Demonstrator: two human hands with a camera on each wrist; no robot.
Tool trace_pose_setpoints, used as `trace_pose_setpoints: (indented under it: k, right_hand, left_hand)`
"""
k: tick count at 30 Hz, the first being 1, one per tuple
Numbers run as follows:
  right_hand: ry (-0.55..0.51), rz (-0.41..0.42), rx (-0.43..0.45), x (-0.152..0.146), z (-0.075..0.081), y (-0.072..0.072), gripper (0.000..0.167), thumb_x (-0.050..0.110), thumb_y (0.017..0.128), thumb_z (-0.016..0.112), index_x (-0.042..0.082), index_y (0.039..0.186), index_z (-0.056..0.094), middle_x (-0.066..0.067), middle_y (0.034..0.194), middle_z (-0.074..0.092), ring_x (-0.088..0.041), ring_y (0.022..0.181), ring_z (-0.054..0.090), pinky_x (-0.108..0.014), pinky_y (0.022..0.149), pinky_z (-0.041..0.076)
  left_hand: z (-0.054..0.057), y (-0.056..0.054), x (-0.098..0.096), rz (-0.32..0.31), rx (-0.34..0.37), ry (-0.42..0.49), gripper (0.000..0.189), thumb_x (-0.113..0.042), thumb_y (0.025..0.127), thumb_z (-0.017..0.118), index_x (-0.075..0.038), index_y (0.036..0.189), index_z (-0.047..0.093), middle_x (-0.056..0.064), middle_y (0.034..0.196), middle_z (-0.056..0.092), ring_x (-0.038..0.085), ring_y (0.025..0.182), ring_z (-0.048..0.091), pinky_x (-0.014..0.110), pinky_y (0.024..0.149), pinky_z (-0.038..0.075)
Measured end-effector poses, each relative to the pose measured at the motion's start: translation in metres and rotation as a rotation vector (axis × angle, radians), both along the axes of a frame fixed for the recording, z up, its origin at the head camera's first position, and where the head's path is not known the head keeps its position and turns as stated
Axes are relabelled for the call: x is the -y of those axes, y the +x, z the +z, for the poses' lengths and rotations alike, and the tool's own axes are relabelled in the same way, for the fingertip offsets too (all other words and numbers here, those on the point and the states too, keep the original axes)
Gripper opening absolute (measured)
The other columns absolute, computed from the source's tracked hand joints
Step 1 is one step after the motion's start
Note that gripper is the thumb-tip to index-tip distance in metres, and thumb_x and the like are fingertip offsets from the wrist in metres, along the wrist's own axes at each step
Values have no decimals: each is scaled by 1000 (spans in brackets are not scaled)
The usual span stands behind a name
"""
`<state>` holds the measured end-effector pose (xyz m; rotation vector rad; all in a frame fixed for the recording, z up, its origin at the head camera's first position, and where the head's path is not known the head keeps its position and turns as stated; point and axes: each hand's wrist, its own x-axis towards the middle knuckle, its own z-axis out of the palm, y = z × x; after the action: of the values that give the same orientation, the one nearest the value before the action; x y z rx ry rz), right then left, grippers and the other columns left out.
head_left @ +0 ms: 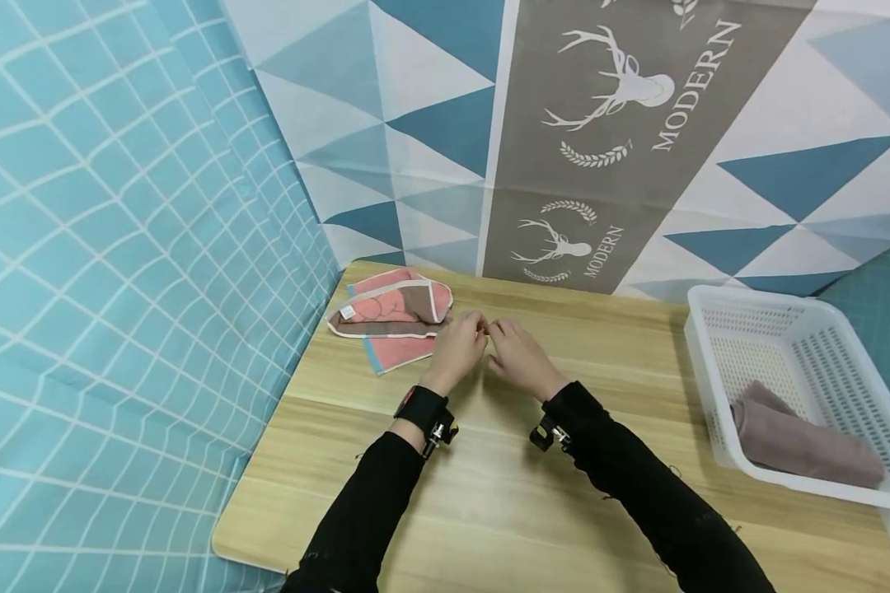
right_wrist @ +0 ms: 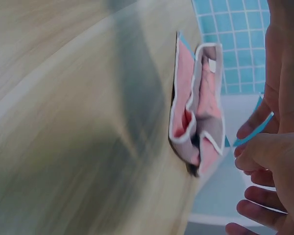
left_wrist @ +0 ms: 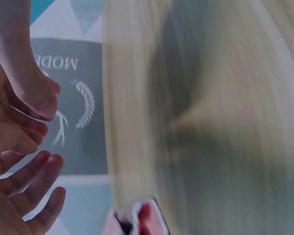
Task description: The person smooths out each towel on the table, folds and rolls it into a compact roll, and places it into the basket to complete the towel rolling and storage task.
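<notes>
Close together over the wooden table (head_left: 482, 478), my left hand (head_left: 460, 350) and right hand (head_left: 522, 358) meet near the fingertips. Both have relaxed, slightly bent fingers, and no object shows between them. Just left of the left hand lies a loosely folded pink and brown towel (head_left: 393, 309) with white trim, a blue edge and a small white label. The right wrist view shows the towel (right_wrist: 201, 107) from its end, its layers standing partly apart, beyond the right hand (right_wrist: 269, 166). In the left wrist view, only a corner of the towel (left_wrist: 149, 218) appears below the left hand (left_wrist: 29, 191).
A white plastic basket (head_left: 700, 362) stands at the right of the table, with a rolled brownish towel (head_left: 808, 441) inside. Patterned cloth (head_left: 430, 132) hangs behind the table, and a blue checked cloth (head_left: 119, 288) covers the left side.
</notes>
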<state>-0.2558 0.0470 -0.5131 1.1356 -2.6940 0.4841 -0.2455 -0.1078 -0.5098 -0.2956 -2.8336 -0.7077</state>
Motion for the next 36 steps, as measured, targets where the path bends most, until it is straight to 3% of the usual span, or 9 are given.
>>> trace_pose_setpoints:
  k: [4, 9, 13, 18, 21, 25, 28, 31, 36]
  right_hand:
    - [59, -34, 51, 17, -15, -3, 47, 7, 85, 68, -9, 128, 57, -21, 124, 59, -37, 117, 54, -47, 102, 47]
    - [167, -57, 126, 33, -40, -7, 55, 13, 87, 70, 0, 138, 54, -19, 137, 55, -37, 124, 51, -52, 97, 49]
    - [140, -13, 198, 46, -51, -8, 59, 10, 91, 67, 7, 147, 48, -21, 144, 49, -41, 125, 49, -57, 95, 49]
    - [115, 16, 220, 62, -56, -10, 51, 10, 93, 64, 11, 143, 52, -23, 144, 49, -46, 117, 51, -60, 90, 49]
    - [118, -23, 178, 70, -61, -13, 41, 12, 97, 60, 12, 138, 58, -23, 145, 49, -44, 113, 53, -58, 87, 49]
    - [87, -84, 94, 78, -71, -16, 30, 12, 99, 60, 10, 128, 64, -22, 143, 51, -40, 106, 53, -54, 83, 50]
    - [62, -99, 34, 82, -80, -16, 25, 11, 96, 63, 7, 121, 66, -20, 134, 56, -38, 100, 55, -50, 79, 50]
    - [54, -101, 5, 82, -86, -13, 23, 11, 94, 65, 6, 116, 65, -19, 125, 58, -36, 97, 58, -49, 77, 51]
    - [59, -78, 125, 75, -81, -5, 13, 7, 88, 66, 7, 99, 60, -8, 93, 59, -24, 78, 59, -39, 68, 49]
  left_hand:
    - [-12, 5, 17, 24, 44, -53, 15, -10, 95, 60, -10, 108, 67, 5, 101, 67, 20, 78, 66, 32, 65, 53]
    - [-39, 10, 37, 35, 44, -175, 19, -12, 92, 66, -5, 110, 67, 13, 105, 66, 29, 91, 66, 40, 75, 55]
    - [-56, 17, 52, 98, 130, -204, 34, -23, 92, 70, -1, 117, 61, 20, 116, 57, 34, 105, 58, 44, 90, 50]
    - [-67, 22, 70, 145, 195, -172, 50, -33, 90, 73, 0, 122, 56, 20, 120, 52, 34, 110, 51, 44, 95, 45]
    - [-72, 22, 80, 142, 172, -143, 41, -29, 94, 69, -1, 122, 56, 19, 121, 53, 34, 112, 49, 45, 96, 43]
    - [-80, 20, 91, 134, 65, -121, 18, -15, 96, 64, -4, 111, 61, 16, 113, 56, 34, 106, 50, 44, 93, 44]
    - [-87, 21, 99, 134, -2, -121, 9, -8, 94, 63, -5, 103, 63, 15, 104, 57, 34, 97, 52, 42, 87, 45]
    - [-91, 23, 103, 121, -12, -136, 10, -6, 92, 64, -5, 101, 61, 14, 101, 56, 33, 94, 52, 41, 85, 45]
    - [-87, 27, 95, 105, 107, -166, 21, -18, 91, 67, -7, 106, 58, 13, 108, 57, 32, 100, 54, 43, 87, 44]
